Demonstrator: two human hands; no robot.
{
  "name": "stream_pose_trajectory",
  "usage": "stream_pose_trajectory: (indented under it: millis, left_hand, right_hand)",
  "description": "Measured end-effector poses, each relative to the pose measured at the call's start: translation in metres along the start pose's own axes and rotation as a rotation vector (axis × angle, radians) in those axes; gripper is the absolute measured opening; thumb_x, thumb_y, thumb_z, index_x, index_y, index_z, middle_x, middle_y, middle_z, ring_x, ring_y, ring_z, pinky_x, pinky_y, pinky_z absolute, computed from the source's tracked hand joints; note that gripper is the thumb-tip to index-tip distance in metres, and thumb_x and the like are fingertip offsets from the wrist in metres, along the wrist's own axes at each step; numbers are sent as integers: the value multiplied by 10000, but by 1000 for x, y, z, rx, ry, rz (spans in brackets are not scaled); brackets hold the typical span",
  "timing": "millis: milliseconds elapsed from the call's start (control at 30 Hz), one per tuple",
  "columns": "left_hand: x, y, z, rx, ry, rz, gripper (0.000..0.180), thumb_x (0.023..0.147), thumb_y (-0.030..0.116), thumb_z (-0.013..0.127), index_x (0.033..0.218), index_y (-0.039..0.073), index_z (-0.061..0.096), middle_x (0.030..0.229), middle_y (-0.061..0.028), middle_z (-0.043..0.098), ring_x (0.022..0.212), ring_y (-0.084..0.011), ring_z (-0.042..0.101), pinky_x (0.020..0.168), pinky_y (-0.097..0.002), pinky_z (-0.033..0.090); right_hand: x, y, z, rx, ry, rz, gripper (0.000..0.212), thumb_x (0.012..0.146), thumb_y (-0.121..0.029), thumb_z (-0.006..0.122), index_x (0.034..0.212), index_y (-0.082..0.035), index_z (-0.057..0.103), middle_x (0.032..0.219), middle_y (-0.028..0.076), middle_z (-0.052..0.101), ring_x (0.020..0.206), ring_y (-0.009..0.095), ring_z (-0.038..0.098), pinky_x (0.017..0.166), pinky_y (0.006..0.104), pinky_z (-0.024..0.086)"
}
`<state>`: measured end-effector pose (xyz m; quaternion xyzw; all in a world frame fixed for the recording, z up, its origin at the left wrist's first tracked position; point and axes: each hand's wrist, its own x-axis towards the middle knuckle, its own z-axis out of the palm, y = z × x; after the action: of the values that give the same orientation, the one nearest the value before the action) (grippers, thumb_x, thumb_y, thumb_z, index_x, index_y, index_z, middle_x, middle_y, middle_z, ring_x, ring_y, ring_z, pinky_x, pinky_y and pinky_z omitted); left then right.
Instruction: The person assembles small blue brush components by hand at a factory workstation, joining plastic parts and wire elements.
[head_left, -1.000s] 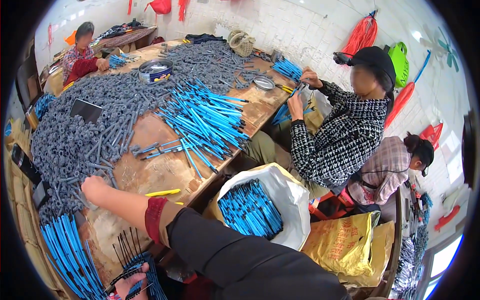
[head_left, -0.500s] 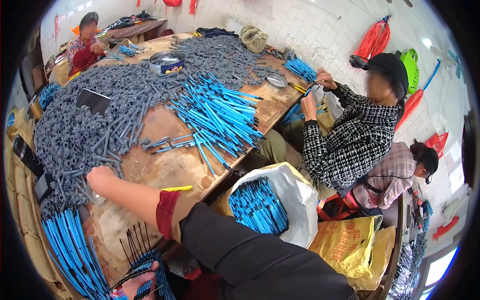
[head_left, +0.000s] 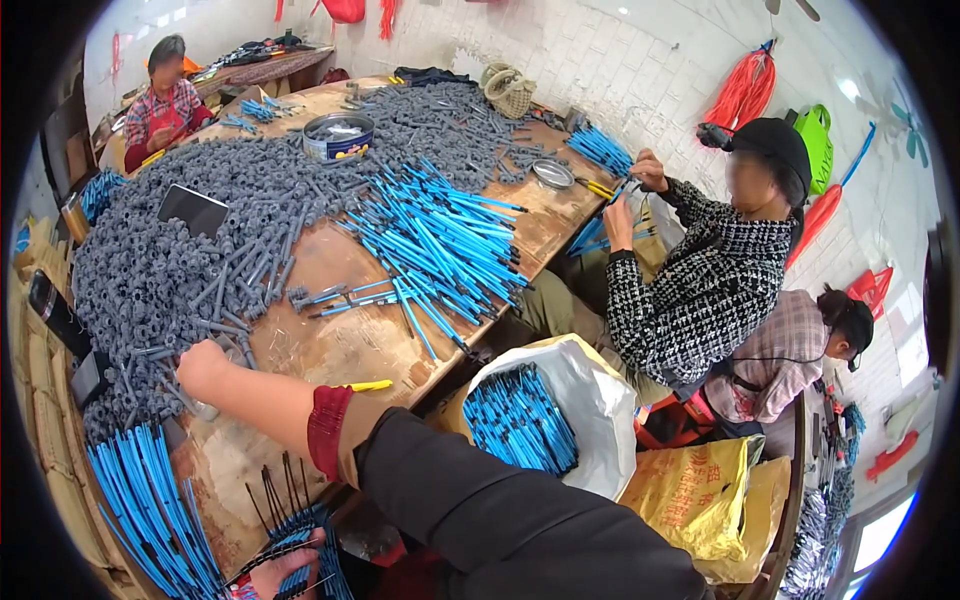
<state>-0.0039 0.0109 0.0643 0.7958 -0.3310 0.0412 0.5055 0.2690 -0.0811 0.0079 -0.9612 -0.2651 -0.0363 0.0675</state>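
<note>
Our left hand (head_left: 283, 572), low in view, grips a bundle of blue sticks (head_left: 330, 560) whose thin black ends point away from us. Our right hand (head_left: 205, 368) reaches across the wooden surface (head_left: 310, 350) to the near edge of a heap of grey plastic parts (head_left: 150, 270); its fingers are hidden, so we cannot tell whether they hold anything. Left of our bundle we see a row of blue rods (head_left: 150, 500). A loose blue pile (head_left: 440, 240) lies beside the heap, and a white-lined sack (head_left: 607, 415) holds more.
</note>
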Motion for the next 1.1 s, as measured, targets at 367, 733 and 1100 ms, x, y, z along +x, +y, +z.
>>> stream_pose_trajectory:
  millis: [367,733,1100]
  left_hand:
    - [8,3,4,-2,17,55,102,722,-40,617,822,-49,638,799,-143,665,629,-227,619,595,-301,483]
    - [4,-6,15,-367,-93,-193,271,702,34,652,973,27,658,1030,-135,649,942,-274,635,847,-340,486]
    - [-8,-17,7,-193,-57,-38,158,761,73,621,904,26,669,883,-99,661,755,-270,646,669,-331,514]
  right_hand:
    - [-36,8,-27,242,312,63,104,749,-132,578,811,-90,651,845,117,625,827,301,614,684,388,485]
    - [-218,45,-51,668,327,44,84,764,-87,605,819,-24,612,722,151,591,659,294,591,601,354,469]
    - [-240,41,-46,387,41,2,77,757,-57,627,829,-31,616,783,144,589,712,323,574,632,360,468]
